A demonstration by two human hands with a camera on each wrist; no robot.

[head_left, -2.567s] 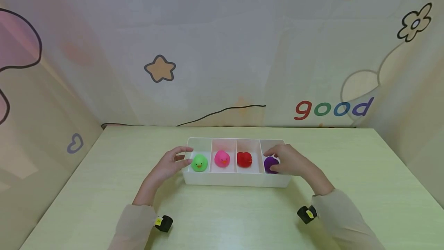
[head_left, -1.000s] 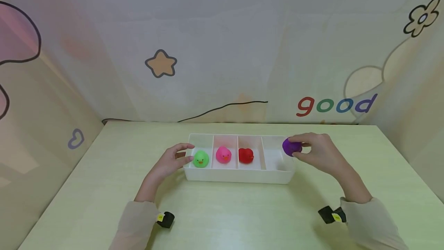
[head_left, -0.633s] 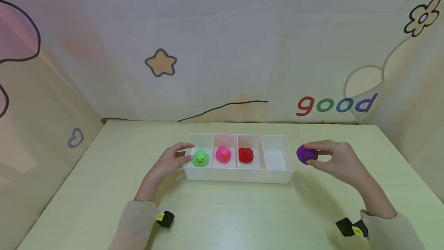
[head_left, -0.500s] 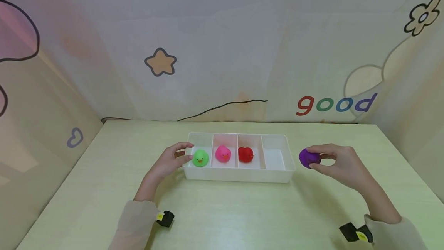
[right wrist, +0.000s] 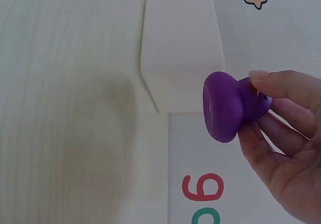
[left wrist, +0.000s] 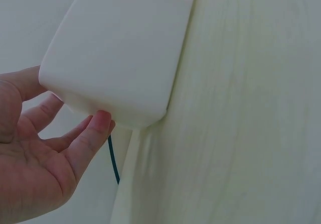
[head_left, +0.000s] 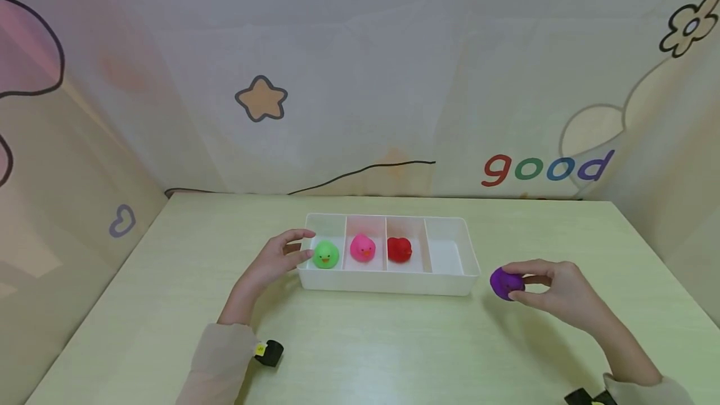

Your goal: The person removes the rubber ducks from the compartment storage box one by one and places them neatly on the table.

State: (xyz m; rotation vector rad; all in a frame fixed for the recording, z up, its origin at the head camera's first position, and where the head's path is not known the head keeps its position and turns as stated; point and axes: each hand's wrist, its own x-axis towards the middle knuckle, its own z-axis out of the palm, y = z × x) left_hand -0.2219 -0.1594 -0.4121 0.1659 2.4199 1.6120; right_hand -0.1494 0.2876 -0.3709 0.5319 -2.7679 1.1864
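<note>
My right hand [head_left: 565,295] pinches a purple rubber duck [right wrist: 223,106] between thumb and fingertips. The duck is held in the air, right of the white divided box [head_left: 388,283] and nearer to me. With thumb and fingers, my left hand [head_left: 281,254] holds the left end of the box; the left wrist view shows fingertips against its end wall [left wrist: 120,73]. A green duck [head_left: 325,255] sits in the leftmost compartment, a pink duck [head_left: 362,248] beside it. The third holds a red toy [head_left: 399,250] whose shape is unclear. Nothing lies in the rightmost compartment.
The box stands on a pale wooden table [head_left: 360,349]. Behind it hangs a printed cloth backdrop [head_left: 360,80], with more cloth at both sides. Each wrist carries a small black camera, such as the left one [head_left: 270,354].
My right hand has lifted the purple duck out of the rightmost compartment, carried it right past the box's end, and brought it closer to me. My left hand has stayed at the box.
</note>
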